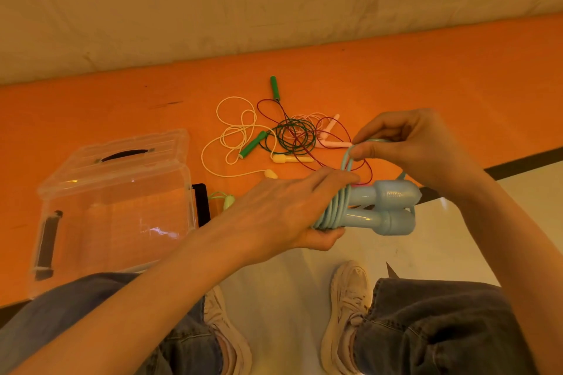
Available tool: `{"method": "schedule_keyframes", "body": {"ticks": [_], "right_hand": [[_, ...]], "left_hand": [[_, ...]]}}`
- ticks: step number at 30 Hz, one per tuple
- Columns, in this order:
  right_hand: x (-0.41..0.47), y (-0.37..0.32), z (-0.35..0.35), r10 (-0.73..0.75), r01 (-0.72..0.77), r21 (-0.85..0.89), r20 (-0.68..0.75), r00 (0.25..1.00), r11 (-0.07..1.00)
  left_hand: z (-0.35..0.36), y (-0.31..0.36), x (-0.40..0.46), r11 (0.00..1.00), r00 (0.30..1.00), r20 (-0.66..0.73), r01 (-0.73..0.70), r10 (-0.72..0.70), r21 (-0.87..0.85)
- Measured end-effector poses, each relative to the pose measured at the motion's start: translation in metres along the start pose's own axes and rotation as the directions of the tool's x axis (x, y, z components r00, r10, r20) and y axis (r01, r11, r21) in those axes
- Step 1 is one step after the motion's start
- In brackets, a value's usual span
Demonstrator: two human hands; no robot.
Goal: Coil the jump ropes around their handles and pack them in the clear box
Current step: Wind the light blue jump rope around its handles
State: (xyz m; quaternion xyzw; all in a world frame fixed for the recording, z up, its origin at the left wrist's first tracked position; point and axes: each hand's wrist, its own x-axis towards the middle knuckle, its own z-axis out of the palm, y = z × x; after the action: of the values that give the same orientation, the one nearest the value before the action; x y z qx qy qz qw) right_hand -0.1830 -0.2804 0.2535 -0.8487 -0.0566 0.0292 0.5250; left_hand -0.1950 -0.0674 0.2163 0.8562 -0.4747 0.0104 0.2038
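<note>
Head view: the left hand (283, 210) grips the two light-blue handles (387, 207) with cord wound round them, held above the near edge of the orange mat (91, 106). The right hand (408, 143) pinches the last blue cord loop (347, 161). Winding seems nearly finished; next, tuck the end, then reach left to the open clear box (115, 207)

Left hand (286, 210) curled, gripping; right hand (408, 146) pinching above.

In my left hand (283, 213) the blue handles (387, 207) look like smooth, glossy plastic, the cord (333, 210) wound on them rubbery. Left of the grip, the box (115, 207) is clear, shiny plastic. Beyond it, the orange mat (396, 76) looks matt.
</note>
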Motion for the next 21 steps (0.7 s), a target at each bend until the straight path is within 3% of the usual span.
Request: {"method": "schedule_keyframes", "body": {"ticks": [14,21], "right_hand": [[0.002,0.013,-0.007,0.016,-0.017,0.019,0.038,0.999,1.0],[0.002,0.021,-0.014,0.064,-0.072,0.037,0.194,0.979,0.997]], "left_hand": [[-0.005,0.003,0.002,1.0,1.0,-0.019,-0.006,0.005,-0.027],[-0.008,0.005,0.003,0.985,0.991,-0.116,0.046,-0.065,-0.166]]}}
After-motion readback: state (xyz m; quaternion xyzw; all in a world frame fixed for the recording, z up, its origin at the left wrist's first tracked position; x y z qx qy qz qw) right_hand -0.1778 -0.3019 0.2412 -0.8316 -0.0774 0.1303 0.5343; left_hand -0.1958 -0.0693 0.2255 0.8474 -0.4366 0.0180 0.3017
